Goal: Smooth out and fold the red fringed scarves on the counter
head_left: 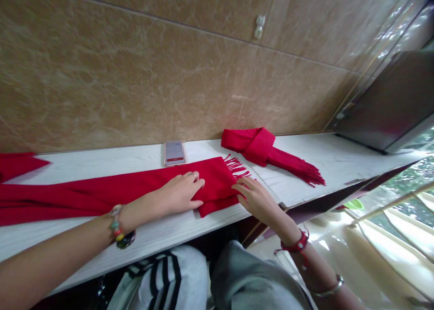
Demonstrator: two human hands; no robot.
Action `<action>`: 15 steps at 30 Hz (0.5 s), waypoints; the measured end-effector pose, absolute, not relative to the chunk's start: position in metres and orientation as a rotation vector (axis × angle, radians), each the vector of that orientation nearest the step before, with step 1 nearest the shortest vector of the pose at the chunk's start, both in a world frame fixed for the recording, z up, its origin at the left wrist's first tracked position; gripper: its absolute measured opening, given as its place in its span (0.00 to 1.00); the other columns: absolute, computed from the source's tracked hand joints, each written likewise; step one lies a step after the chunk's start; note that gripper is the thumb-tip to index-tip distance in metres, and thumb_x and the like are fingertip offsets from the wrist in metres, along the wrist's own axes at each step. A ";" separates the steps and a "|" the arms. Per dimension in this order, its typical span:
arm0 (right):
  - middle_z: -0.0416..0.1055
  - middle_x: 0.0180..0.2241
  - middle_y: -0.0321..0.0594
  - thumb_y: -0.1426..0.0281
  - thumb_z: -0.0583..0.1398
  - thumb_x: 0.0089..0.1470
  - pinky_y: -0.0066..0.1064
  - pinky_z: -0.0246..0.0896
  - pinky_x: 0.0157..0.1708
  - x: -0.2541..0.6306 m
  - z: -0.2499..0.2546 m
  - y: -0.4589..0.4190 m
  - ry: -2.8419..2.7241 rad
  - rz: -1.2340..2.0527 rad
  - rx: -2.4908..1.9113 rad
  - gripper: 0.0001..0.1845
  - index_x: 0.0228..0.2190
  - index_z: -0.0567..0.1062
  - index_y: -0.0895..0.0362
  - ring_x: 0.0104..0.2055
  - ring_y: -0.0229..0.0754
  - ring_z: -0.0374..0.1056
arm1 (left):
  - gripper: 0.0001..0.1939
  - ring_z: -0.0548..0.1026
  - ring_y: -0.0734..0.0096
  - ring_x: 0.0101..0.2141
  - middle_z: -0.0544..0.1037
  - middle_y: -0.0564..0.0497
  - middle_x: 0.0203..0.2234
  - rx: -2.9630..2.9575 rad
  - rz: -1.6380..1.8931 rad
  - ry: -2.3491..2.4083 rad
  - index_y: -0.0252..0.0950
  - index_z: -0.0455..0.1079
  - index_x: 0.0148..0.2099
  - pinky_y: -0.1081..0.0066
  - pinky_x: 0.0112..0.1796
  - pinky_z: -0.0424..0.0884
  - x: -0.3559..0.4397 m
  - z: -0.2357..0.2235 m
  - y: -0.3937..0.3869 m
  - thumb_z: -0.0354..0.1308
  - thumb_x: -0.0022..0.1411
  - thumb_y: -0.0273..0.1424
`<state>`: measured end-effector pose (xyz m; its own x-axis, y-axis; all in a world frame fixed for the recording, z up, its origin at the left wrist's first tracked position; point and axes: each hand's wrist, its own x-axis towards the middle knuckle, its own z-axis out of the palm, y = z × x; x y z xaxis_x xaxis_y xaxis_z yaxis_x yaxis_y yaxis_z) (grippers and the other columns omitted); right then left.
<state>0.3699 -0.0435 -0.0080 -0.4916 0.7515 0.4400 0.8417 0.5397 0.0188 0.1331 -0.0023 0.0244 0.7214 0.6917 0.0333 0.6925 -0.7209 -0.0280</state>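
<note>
A long red scarf [111, 188] stretches along the white counter, its fringed end on the right. On top of the cloth rests my left hand [181, 192], fingers bent and apart, with a ring and a beaded bracelet showing. At the fringed end, my right hand [256, 199] has thumb and fingers closed on the edge of the scarf. Part of the fringe is hidden behind that hand. Farther right, a second red scarf [259, 145] lies looped over itself, its fringe pointing right. Neither hand touches it.
A phone [174, 153] lies by the wall behind the long scarf. More red cloth [20, 165] shows at the far left. The white counter [312, 147] runs along a tiled wall to a dark box-shaped object [389, 102]. My legs are below the front edge.
</note>
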 end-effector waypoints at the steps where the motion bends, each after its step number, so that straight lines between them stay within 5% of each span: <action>1: 0.68 0.34 0.44 0.79 0.53 0.51 0.34 0.59 0.39 0.367 -0.005 -0.042 -2.467 -0.340 -1.270 0.12 0.34 0.73 0.59 0.39 0.42 0.62 | 0.18 0.68 0.57 0.42 0.68 0.40 0.44 -2.838 0.032 -1.165 0.35 0.66 0.46 0.64 0.40 0.65 0.124 0.022 -0.012 0.55 0.54 0.39; 8: 0.67 0.29 0.41 0.78 0.52 0.53 0.30 0.55 0.34 0.347 0.005 -0.026 -2.833 -0.397 -1.037 0.09 0.30 0.72 0.61 0.32 0.39 0.62 | 0.23 0.72 0.61 0.40 0.69 0.40 0.43 -2.579 0.187 -1.227 0.35 0.60 0.53 0.65 0.36 0.69 0.093 0.003 -0.036 0.44 0.55 0.17; 15: 0.69 0.31 0.41 0.81 0.52 0.51 0.27 0.55 0.32 0.344 0.026 -0.013 -2.847 -0.137 -1.193 0.09 0.30 0.71 0.61 0.33 0.38 0.65 | 0.18 0.72 0.65 0.41 0.72 0.44 0.42 -2.610 0.019 -1.249 0.34 0.62 0.48 0.69 0.38 0.69 0.061 0.010 -0.023 0.41 0.58 0.17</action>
<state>0.3439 -0.0132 0.0255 -0.7009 0.7086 0.0815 0.7131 0.6984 0.0615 0.0609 -0.0225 0.0097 0.6328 0.7685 0.0945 0.7653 -0.6023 -0.2270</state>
